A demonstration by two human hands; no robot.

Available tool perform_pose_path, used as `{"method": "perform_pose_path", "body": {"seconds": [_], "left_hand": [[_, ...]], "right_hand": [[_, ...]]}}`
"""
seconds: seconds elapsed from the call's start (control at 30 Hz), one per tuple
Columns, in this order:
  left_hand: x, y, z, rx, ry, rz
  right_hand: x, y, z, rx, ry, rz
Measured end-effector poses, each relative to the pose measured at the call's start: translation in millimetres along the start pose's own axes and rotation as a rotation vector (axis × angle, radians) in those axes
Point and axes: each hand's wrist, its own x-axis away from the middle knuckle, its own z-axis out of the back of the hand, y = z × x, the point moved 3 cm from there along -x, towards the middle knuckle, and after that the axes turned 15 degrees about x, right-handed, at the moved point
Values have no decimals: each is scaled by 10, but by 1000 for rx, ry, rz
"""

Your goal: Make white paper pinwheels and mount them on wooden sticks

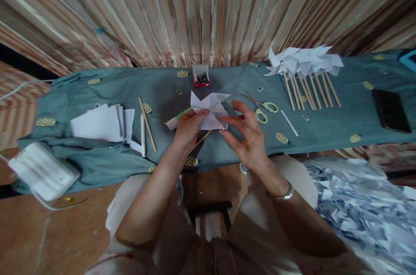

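A white paper pinwheel (pixel 212 108) is held over the middle of the cloth-covered table. My left hand (pixel 189 126) pinches it near its centre, with the thumb on top. A thin wooden stick (pixel 202 139) slants down from under the paper beside my left fingers. My right hand (pixel 245 134) is at the pinwheel's right side, fingers apart and curved, with fingertips at the paper's lower right edge. Behind the pinwheel stands a small open red-and-white box (pixel 201 80) with dark metal pieces. A white-and-green box (pixel 177 119) lies partly hidden behind my left hand.
Green-handled scissors (pixel 261 108) and a white strip (pixel 289 123) lie right of my hands. Finished pinwheels (pixel 305 62) on sticks and a phone (pixel 391 111) are farther right. Paper sheets (pixel 97 123), a stick (pixel 147 124), a white pen-like tool (pixel 143 135) and a white device (pixel 43 171) are left.
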Motion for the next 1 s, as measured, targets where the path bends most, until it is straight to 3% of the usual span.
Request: {"method": "perform_pose_path", "body": {"seconds": [0.77,1.0], "left_hand": [[12,-89,23,-135,-176,-3],[28,-69,24,-197,-193,-49]], "right_hand": [[-4,55,2,-150,-30,-71],[-8,66,5,-157,-33,-32]]}}
